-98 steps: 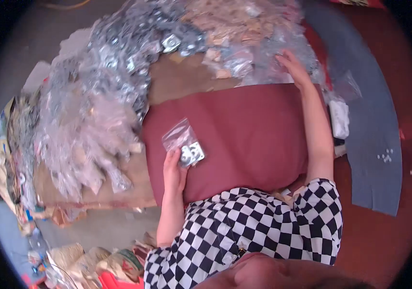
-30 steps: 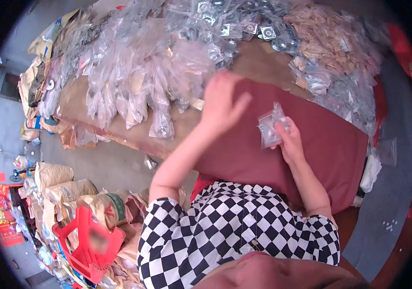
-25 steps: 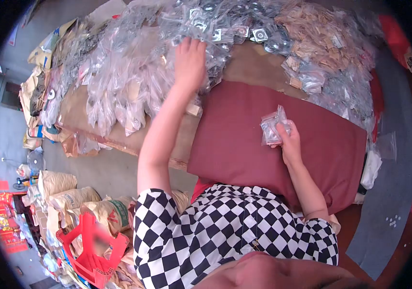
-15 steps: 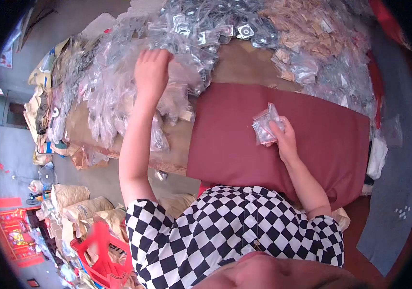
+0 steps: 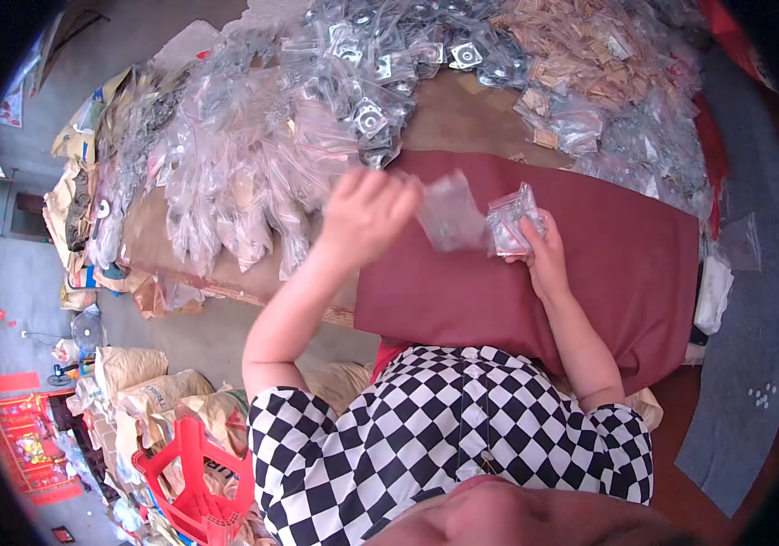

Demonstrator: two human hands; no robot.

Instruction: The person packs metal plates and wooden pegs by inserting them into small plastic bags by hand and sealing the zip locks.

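Note:
My left hand (image 5: 366,217) is closed on the edge of a clear plastic bag (image 5: 449,215), blurred by motion, that reaches right over the dark red cloth (image 5: 453,300). Its contents are hard to make out. Close to that bag's right side, my right hand (image 5: 542,253) grips small clear packets (image 5: 509,224) between thumb and fingers. Beyond my left hand lie piled bags with a pinkish tint (image 5: 253,173). Bags of square metal parts (image 5: 369,118) sit just above it.
Packets of brownish pieces (image 5: 580,55) are heaped at the upper right. A white bundle (image 5: 713,296) lies by the cloth's right edge, beside a grey strip (image 5: 744,391) with small white pieces. A red stool (image 5: 198,491) and brown sacks (image 5: 163,393) stand lower left.
My left hand has come from over the pinkish bags toward the right and down, now with a clear bag in it. The packets in my right hand have shifted slightly right.

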